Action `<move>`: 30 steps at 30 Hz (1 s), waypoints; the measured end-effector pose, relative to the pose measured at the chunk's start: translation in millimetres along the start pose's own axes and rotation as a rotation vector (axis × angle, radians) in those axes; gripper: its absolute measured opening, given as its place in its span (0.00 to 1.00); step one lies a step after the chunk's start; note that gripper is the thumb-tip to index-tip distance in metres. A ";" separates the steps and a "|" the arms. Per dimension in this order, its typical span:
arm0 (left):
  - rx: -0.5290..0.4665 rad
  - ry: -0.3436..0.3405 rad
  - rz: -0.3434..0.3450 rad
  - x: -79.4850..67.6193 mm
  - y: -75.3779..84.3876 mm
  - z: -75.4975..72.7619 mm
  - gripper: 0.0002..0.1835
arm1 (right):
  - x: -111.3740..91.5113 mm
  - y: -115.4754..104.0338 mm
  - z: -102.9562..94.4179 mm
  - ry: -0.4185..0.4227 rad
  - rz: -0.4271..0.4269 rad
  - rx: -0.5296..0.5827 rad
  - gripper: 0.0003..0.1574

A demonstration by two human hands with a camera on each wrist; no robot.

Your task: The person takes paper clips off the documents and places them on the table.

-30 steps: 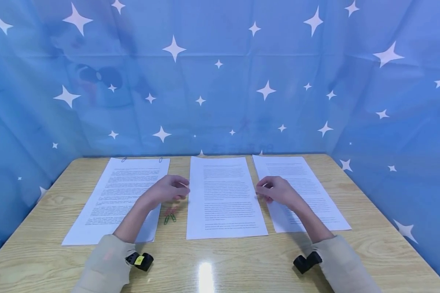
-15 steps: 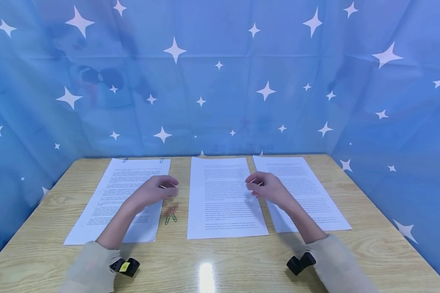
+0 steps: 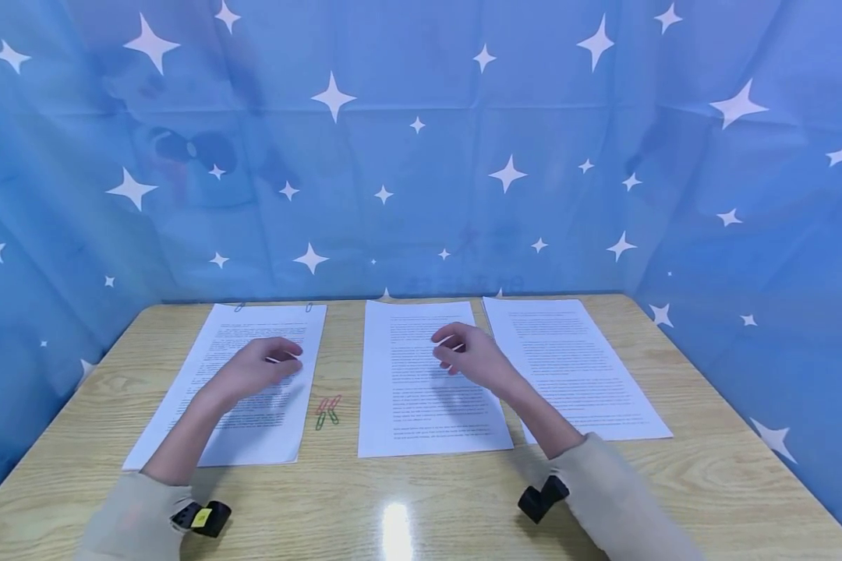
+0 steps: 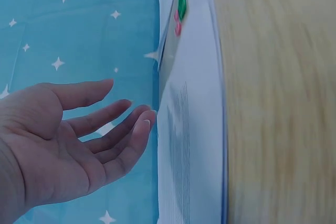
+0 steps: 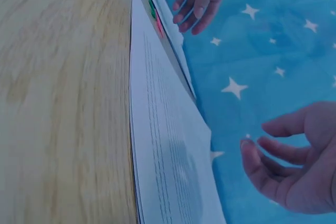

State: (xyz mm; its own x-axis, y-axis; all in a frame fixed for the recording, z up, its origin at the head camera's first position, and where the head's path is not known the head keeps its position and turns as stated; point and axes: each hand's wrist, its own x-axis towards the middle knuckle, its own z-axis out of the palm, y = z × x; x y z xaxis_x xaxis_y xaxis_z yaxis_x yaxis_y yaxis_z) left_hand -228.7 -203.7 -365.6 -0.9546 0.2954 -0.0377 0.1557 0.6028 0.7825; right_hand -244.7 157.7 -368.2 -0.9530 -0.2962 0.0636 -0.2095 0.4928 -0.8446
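Note:
My left hand (image 3: 258, 368) hovers over the left stack of printed paper (image 3: 175, 432), its fingers loosely bent and holding nothing. Over the middle stack of printed paper (image 3: 431, 421) hangs my right hand (image 3: 475, 357), relaxed and empty, casting a shadow on the page. In the left wrist view the left palm (image 4: 58, 166) shows bare above the sheets. Two paper clips (image 3: 239, 307) (image 3: 309, 307) sit at the top edge of the left stack. Between the left and middle stacks lie red paper clips (image 3: 327, 404) and green paper clips (image 3: 327, 418).
A third stack of printed paper (image 3: 568, 358) lies at the right. All of it is on a light wooden table (image 3: 323, 506). Behind the table hangs a blue curtain (image 3: 421, 210) with white stars. Black wrist cameras (image 3: 210, 518) are strapped on both sleeves.
My left hand has moved left, away from the middle stack and over the left one. My right hand has also shifted left, from the middle stack's right edge to above its page.

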 end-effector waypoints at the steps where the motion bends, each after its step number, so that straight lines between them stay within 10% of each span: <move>1: -0.001 0.000 -0.004 -0.8 -2.6 -2.2 0.22 | 2.2 -1.4 3.8 -0.003 0.003 0.003 0.18; 30: 0.088 0.056 -0.209 -22.2 -64.1 -61.2 0.29 | 46.7 -45.0 110.5 -0.143 0.136 0.172 0.19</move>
State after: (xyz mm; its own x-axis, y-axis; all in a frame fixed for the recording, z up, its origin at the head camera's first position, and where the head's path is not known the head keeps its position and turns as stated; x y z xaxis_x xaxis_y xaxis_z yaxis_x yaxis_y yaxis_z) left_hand -233.0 -294.3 -376.8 -0.9807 0.1168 -0.1566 -0.0278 0.7099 0.7038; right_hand -255.7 31.2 -385.9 -0.9266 -0.3557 -0.1221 -0.0298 0.3930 -0.9191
